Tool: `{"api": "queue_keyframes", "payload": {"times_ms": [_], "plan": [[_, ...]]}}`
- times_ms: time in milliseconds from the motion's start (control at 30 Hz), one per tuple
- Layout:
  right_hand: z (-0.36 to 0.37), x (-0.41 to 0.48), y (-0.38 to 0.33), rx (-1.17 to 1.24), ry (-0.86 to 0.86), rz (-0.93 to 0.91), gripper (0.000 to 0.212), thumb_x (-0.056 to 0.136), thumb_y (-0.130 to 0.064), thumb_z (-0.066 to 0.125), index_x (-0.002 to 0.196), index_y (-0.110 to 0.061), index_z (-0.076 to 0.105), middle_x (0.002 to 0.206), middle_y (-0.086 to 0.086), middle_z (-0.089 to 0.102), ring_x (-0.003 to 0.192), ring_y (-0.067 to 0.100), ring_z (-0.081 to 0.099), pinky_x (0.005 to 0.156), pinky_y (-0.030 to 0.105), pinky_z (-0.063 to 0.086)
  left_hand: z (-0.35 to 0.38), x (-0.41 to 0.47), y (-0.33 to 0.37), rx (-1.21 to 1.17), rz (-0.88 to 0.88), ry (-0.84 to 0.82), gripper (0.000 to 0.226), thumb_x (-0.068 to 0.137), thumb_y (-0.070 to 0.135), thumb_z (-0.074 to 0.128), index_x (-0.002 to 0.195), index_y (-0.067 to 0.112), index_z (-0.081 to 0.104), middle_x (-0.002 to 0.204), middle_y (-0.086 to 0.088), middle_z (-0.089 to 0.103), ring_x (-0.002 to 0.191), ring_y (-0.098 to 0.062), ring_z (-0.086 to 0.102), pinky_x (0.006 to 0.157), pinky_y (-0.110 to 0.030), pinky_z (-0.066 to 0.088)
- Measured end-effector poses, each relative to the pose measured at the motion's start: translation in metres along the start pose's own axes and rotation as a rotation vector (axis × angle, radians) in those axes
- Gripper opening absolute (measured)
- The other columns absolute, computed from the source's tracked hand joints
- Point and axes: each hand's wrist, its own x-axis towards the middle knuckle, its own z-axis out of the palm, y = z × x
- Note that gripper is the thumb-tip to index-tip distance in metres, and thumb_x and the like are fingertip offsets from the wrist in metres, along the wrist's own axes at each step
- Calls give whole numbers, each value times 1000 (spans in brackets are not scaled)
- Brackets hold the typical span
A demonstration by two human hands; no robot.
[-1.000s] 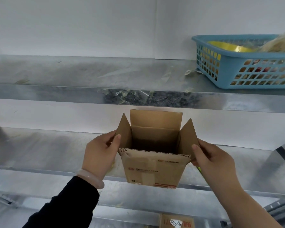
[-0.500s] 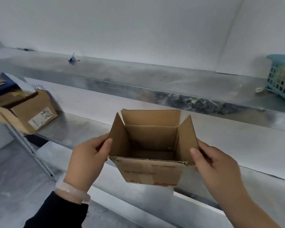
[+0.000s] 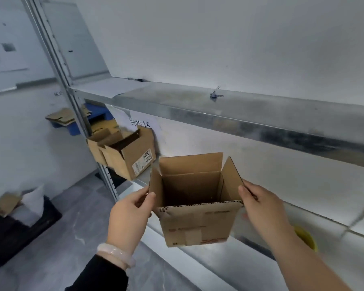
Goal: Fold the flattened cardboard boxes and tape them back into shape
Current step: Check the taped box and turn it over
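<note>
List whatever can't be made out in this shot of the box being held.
All in the head view:
- Held box: underside faces away, so taping there is unknowable.
- Its printed label: blurred, unreadable.
- Yellow object: mostly behind the right forearm.
- Black crate: blurred, cut by the left edge.

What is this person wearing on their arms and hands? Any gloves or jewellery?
No gloves: both hands are bare. The left hand comes out of a black long sleeve, and a smooth, pale, milky bangle sits round that wrist. The right hand has no sleeve behind it; the right forearm is uncovered as far as the view shows. No rings or watch are visible.
</note>
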Motion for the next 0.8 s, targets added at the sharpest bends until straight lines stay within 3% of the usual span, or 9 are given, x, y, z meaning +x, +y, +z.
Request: {"api": "queue_keyframes", "payload": {"times_ms": [133, 233, 300, 433, 533, 600, 633, 700, 800], "plan": [[47, 39, -28, 131, -26, 79, 33, 99, -41, 51, 129, -34, 63, 108, -21, 64, 88, 4, 60, 87, 44, 57, -14, 38, -28, -74, -81, 38, 16, 88, 34, 63, 95, 49, 62, 77, 36, 64, 71, 5, 65, 65, -26, 58], [79, 73, -39, 233, -8, 138, 28, 97, -38, 56, 122, -33, 67, 84, -27, 61, 77, 5, 61, 76, 40, 61, -15, 68, -47, -141, -140, 78, 18, 89, 33, 63, 105, 42, 63, 79, 24, 69, 74, 3, 67, 62, -21, 57], [99, 97, -46, 267, -12, 166, 28, 97, -37, 57, 123, -31, 67, 84, -28, 59, 78, 7, 61, 74, 39, 62, -13, 90, -58, -176, -164, 84, 22, 89, 31, 64, 109, 39, 62, 81, 21, 69, 75, 1, 67, 60, -21, 57], [137, 141, -56, 245, -17, 132, 31, 96, -40, 55, 120, -26, 69, 104, -13, 66, 100, 18, 63, 87, 48, 57, -7, 131, -76, -171, -200, 76, 22, 88, 30, 65, 110, 31, 62, 82, 16, 69, 75, -1, 68, 59, -21, 56], [153, 165, -68, 214, -3, 132, 35, 97, -40, 51, 102, -11, 70, 87, 1, 67, 94, 34, 64, 85, 56, 55, -6, 156, -82, -166, -218, 76, 25, 87, 31, 65, 112, 25, 63, 92, 8, 69, 76, -7, 70, 61, -23, 58], [161, 179, -75, 239, -7, 149, 43, 98, -39, 47, 100, 1, 62, 96, 24, 63, 95, 43, 60, 85, 61, 53, -7, 169, -82, -182, -201, 53, 24, 85, 32, 68, 107, 28, 61, 95, 5, 68, 78, -11, 70, 60, -24, 58], [166, 185, -78, 254, -14, 161, 43, 99, -40, 46, 100, 0, 62, 101, 26, 62, 97, 42, 61, 88, 61, 52, -8, 174, -82, -197, -196, 31, 22, 83, 35, 69, 102, 32, 58, 96, 4, 67, 79, -12, 70, 60, -24, 58], [175, 193, -83, 266, -43, 168, 42, 100, -44, 43, 115, -10, 63, 116, 14, 64, 107, 32, 61, 98, 54, 49, -11, 181, -83, -229, -183, -41, 30, 76, 47, 70, 98, 35, 54, 99, 5, 65, 79, -12, 70, 61, -26, 59], [191, 187, -81, 303, -16, 150, 57, 95, -53, 51, 144, -26, 44, 142, -4, 50, 127, 16, 49, 104, 33, 42, -20, 190, -90, -156, -125, -190, 51, 65, 69, 60, 104, 38, 51, 107, 13, 62, 85, -9, 69, 67, -29, 60]]}}
